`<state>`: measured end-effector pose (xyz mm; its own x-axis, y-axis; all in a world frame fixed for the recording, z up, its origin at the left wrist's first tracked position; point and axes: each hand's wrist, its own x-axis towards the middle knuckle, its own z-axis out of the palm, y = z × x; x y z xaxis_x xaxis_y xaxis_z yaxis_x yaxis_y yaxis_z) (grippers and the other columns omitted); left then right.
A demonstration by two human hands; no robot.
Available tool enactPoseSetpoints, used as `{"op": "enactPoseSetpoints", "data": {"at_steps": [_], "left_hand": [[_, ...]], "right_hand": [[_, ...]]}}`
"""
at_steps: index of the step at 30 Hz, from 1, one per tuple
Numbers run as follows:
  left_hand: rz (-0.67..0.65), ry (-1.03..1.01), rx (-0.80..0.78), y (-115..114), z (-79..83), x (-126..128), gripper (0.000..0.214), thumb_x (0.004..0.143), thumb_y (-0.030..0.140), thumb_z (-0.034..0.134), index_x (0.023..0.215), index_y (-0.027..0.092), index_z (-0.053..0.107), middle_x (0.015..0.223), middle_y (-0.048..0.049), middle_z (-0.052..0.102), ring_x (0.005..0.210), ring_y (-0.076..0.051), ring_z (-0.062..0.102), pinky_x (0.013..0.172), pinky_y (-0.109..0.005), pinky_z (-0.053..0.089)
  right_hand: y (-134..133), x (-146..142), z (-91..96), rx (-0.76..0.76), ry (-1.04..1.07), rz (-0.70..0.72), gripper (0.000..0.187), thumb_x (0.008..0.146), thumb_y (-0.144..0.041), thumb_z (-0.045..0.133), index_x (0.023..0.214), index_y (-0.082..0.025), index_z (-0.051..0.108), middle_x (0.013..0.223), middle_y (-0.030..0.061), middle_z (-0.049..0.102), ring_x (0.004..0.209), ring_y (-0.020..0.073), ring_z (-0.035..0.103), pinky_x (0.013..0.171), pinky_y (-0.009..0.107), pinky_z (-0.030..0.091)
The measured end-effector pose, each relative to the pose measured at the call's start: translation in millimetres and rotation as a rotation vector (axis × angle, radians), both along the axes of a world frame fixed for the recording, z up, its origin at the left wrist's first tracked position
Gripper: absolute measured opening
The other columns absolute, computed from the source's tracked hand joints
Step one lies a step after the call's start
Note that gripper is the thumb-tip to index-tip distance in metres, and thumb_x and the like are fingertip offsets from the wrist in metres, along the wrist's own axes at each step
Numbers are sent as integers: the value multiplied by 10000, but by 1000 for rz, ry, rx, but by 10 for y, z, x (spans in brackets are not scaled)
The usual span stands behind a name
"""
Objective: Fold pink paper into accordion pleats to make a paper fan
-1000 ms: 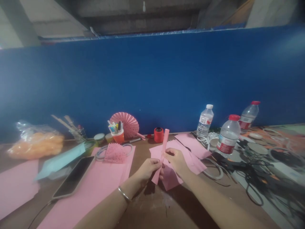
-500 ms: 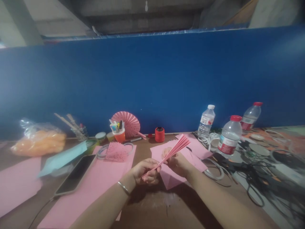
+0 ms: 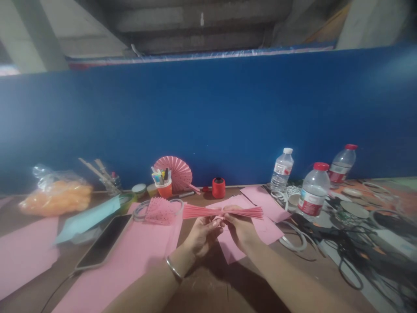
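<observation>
A pleated strip of pink paper lies crosswise in my two hands, pinched at its middle, with both ends flaring out a little. My left hand is closed on it from the left, a bangle on that wrist. My right hand grips it just right of the middle, its fingertips close to the left ones. Fingers partly hide the pinched centre. Beneath and behind the hands are loose pink sheets. A finished-looking round pink paper fan leans against the blue panel.
On the left are a phone, a pink sheet, a light-blue packet and a bag of orange stuff. Behind stand a pen cup and a red thread spool. Bottles and tangled cables crowd the right.
The pleated paper has turned from a slanting upright pose, fanned at its upper end, to lying level with an end out on each side. My hands have come together at its middle.
</observation>
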<state>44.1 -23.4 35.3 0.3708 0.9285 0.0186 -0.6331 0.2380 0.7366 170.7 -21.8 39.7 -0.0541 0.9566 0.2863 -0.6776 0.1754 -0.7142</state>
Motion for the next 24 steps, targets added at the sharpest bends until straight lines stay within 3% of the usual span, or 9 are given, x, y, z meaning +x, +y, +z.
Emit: {"op": "enactPoseSetpoints", "data": {"at_steps": [7, 17, 24], "left_hand": [[19, 24, 202, -16, 28, 2, 198, 603, 280, 727, 677, 172, 579, 639, 22, 493, 562, -74, 448, 584, -203, 394], [-118, 59, 151, -30, 70, -8, 225, 614, 323, 718, 662, 168, 561, 655, 10, 471, 596, -88, 440, 596, -220, 355], [-122, 52, 135, 24, 32, -37, 190, 616, 257, 729, 642, 139, 582, 611, 15, 474, 600, -84, 458, 580, -203, 344]], "right_hand": [[-106, -67, 27, 98, -52, 127, 84, 634, -168, 701, 650, -174, 618, 634, -9, 559, 606, 139, 527, 594, 285, 409], [-74, 101, 65, 211, -319, 118, 88, 620, -154, 716, 648, -199, 645, 697, -20, 535, 686, 131, 517, 656, 271, 401], [23, 215, 69, 285, -430, 227, 51, 678, -184, 676, 718, -214, 668, 778, -1, 592, 770, 157, 549, 719, 304, 425]]}}
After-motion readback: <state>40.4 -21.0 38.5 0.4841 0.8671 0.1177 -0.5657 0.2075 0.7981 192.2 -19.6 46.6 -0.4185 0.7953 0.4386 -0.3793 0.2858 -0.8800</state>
